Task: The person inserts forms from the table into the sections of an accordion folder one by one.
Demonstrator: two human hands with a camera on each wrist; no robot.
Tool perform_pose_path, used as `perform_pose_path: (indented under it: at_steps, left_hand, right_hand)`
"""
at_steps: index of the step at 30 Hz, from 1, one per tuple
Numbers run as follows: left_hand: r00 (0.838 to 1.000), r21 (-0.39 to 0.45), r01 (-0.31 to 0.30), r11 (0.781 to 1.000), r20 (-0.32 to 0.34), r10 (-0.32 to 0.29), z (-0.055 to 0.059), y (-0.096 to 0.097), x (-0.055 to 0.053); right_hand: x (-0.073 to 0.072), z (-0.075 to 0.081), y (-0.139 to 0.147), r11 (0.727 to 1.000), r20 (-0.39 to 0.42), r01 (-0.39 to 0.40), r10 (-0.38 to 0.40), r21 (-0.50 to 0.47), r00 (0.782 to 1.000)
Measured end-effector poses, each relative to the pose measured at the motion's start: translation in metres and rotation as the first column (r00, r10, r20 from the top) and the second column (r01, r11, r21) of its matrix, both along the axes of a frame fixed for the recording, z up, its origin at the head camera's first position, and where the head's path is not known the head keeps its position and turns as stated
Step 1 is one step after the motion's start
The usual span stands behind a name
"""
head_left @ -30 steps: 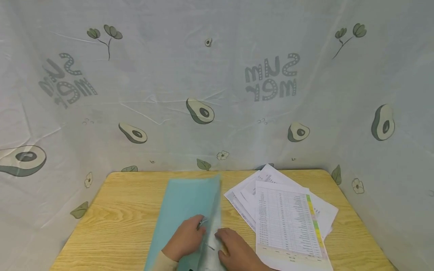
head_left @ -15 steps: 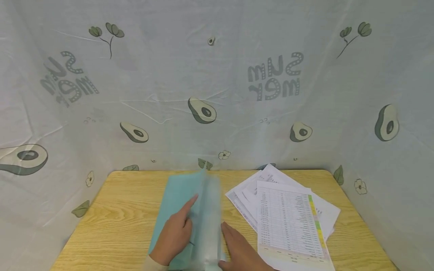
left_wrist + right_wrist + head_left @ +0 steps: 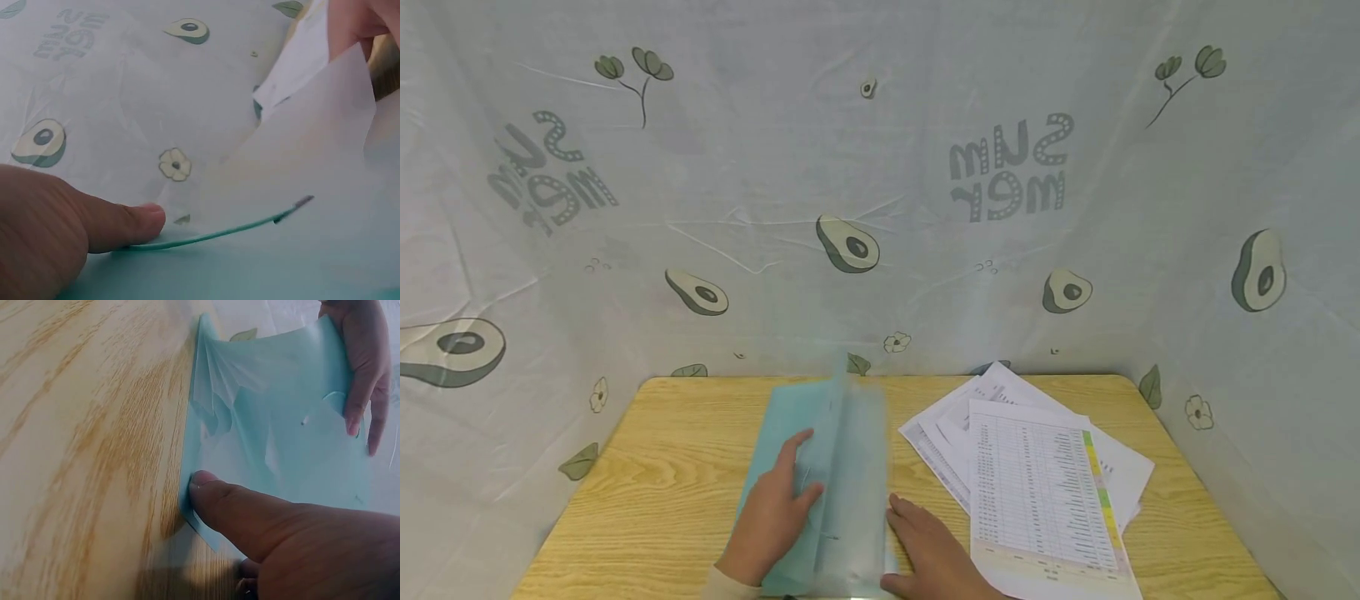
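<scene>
A teal translucent plastic folder (image 3: 857, 500) lies partway open, with one flap (image 3: 831, 442) standing up and leaning left. My left hand (image 3: 771, 512) holds that flap, thumb on its front face and the other fingers behind. A thin teal cord (image 3: 219, 233) with a metal tip sticks out from under the left thumb in the left wrist view. My right hand (image 3: 928, 546) rests at the folder's right edge. In the right wrist view its outstretched digit (image 3: 215, 487) touches the folder's margin, and thin, creased clear sheets (image 3: 219, 394) show inside the folder.
Several loose printed sheets (image 3: 1037, 492) lie overlapping to the right of the folder, the top one a table with a green and yellow strip. All this is on a wooden table (image 3: 662, 467). A pale curtain (image 3: 760, 192) with avocado prints hangs behind and at both sides.
The standing flap has tipped farther left. My left hand has moved left, its index finger now spread from the thumb. My right hand has shifted slightly and stays by the folder's right edge.
</scene>
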State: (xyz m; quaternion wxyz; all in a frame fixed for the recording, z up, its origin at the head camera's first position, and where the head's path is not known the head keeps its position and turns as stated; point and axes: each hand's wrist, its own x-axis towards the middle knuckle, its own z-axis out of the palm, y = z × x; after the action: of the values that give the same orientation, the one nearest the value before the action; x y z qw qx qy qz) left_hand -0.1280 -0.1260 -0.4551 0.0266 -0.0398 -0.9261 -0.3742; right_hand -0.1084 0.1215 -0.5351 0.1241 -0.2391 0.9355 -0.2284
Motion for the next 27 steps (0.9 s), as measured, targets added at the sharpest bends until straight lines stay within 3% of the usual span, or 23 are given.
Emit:
perform_pose_path:
  at_steps: [4, 9, 14, 19, 24, 27]
  left_hand:
    - [0.997, 0.101, 0.009, 0.995, 0.076, -0.017, 0.004, -0.012, 0.0]
    - [0.979, 0.278, -0.025, 0.96, 0.203, -0.033, 0.003, -0.029, -0.003]
    - [0.942, 0.469, -0.083, 0.879, 0.325, -0.084, -0.003, -0.043, -0.005]
    - [0.935, 0.638, -0.081, 0.765, 0.314, -0.163, -0.01, -0.053, -0.002]
    - [0.943, 0.691, -0.087, 0.717, 0.289, -0.165, -0.014, -0.059, 0.0]
    - [0.936, 0.716, -0.095, 0.692, 0.301, -0.183, -0.017, -0.063, 0.0]
  right_hand:
    - [-0.001, 0.001, -0.001, 1.0, 0.036, 0.009, -0.009, 0.009, 0.999]
    - [-0.002, 0.0, -0.001, 1.0, 0.032, 0.0, 0.0, 0.007, 0.999]
    - [-0.004, -0.004, -0.001, 0.999, -0.003, -0.029, 0.029, 0.013, 1.0]
    - [-0.003, -0.008, -0.001, 1.0, -0.008, -0.025, 0.025, 0.008, 1.0]
    - [-0.001, -0.01, -0.002, 1.0, 0.012, 0.007, -0.007, -0.017, 1.0]
    - [0.0, -0.01, -0.002, 0.999, 0.015, 0.016, -0.016, -0.029, 1.0]
